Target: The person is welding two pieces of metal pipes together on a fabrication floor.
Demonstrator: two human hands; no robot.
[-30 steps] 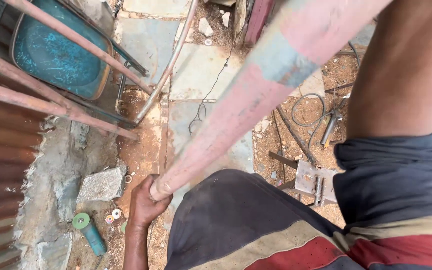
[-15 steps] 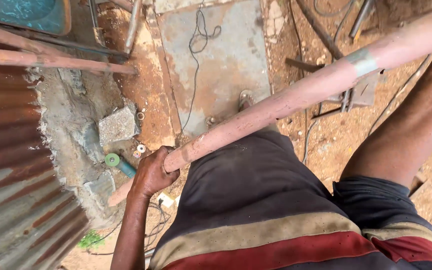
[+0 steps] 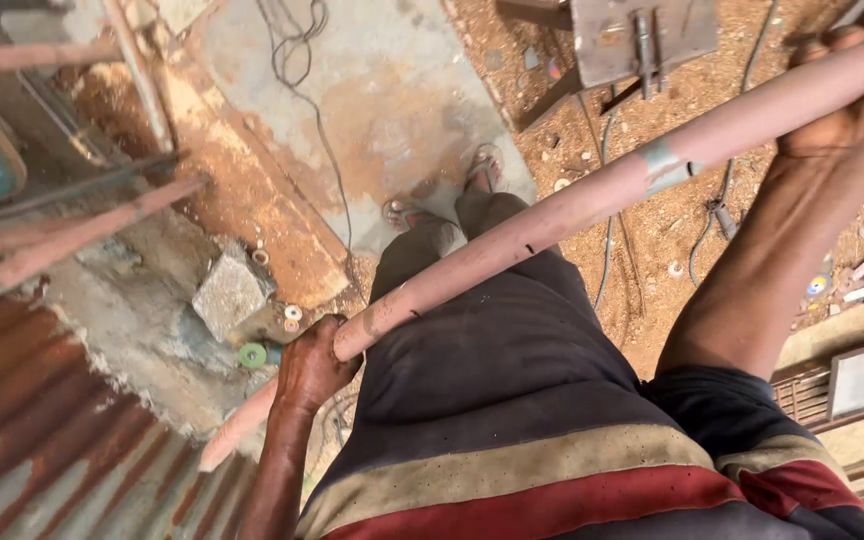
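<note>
I hold a long reddish-pink metal pipe [image 3: 572, 205] across my body, running from lower left to upper right. My left hand [image 3: 310, 368] grips it near its lower end, beside my hip. My right hand [image 3: 847, 110] grips it high at the upper right, arm raised. A strip of grey tape [image 3: 664, 165] wraps the pipe near the right hand. Below the pipe I see my dark shorts, striped shirt and sandalled feet [image 3: 447, 195] on a concrete slab [image 3: 392, 110].
Rusty corrugated sheet [image 3: 62, 440] lies at lower left. More reddish pipes [image 3: 62, 245] lean at the left. A stone block [image 3: 232, 292] and a green round object [image 3: 253, 354] sit near my left hand. A metal vice stand [image 3: 642, 35] and cables [image 3: 302, 90] lie ahead on the dirt.
The view has swung toward my feet and the pipe now lies flatter across my body, its upper end further right. Both hands keep their hold on it.
</note>
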